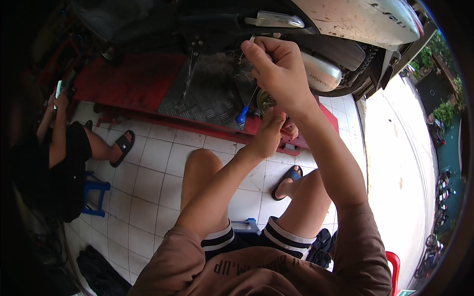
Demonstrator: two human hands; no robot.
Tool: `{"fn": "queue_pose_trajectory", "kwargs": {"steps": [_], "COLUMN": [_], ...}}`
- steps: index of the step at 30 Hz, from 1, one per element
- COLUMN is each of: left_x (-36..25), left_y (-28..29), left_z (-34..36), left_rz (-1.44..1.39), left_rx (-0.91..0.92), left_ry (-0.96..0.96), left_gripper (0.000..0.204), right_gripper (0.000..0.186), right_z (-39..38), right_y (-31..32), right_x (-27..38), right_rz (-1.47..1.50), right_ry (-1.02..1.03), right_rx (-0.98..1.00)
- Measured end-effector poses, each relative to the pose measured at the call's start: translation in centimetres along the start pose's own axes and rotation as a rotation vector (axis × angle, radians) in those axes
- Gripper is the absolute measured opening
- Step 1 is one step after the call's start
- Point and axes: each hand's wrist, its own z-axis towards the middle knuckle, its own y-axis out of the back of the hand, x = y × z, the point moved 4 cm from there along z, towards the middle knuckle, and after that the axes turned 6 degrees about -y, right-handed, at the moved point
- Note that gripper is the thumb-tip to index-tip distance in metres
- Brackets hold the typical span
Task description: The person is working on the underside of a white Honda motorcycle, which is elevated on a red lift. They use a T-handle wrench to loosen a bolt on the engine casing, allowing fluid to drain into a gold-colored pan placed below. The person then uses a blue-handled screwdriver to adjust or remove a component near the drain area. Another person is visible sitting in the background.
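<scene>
My right hand (280, 69) is raised against the underside of a motor scooter (355, 17), its fingers curled and the thumb pressed to them. A sliver of something pale shows by the fingertips, too small to name. Below it my left hand (270, 134) is closed, thumb up, beside a round brass-coloured metal part (264, 101). What its fingers hold, if anything, is hidden. A screwdriver with a blue handle (242, 116) lies just left of that part, on the treadplate (197, 106) of a red lift platform (131, 86).
The scooter's kickstand (190, 71) hangs over the platform, and its silver engine cover (321, 73) is right of my hand. At left a person (59, 143) in dark clothes holds a phone (59, 89), near a blue stool (95, 195). White tiles (143, 209) surround my seat; a bright street (395, 163) lies right.
</scene>
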Motion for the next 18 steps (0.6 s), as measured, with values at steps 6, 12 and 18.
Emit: {"fn": "queue_pose_trajectory", "kwargs": {"steps": [6,12,18], "left_x": [-1.2,-3.7,-4.7], "left_y": [-0.2,-1.1,-1.3], "left_z": [0.3,0.6,1.3], "left_rz": [0.211,0.584,0.848], "left_rx": [-0.034,-0.038,0.065], "left_ry": [0.158,0.277,0.357], "left_gripper": [0.040,0.047,0.053], "right_gripper": [0.035,0.033,0.036], "right_z": [-1.3,-2.5,-3.6], "right_y": [1.5,2.7,4.2], "right_x": [0.2,-0.2,-0.2], "right_rz": [0.295,0.495,0.580], "right_ry": [0.079,0.184,0.210], "right_rx": [-0.063,-0.142,-0.233]}}
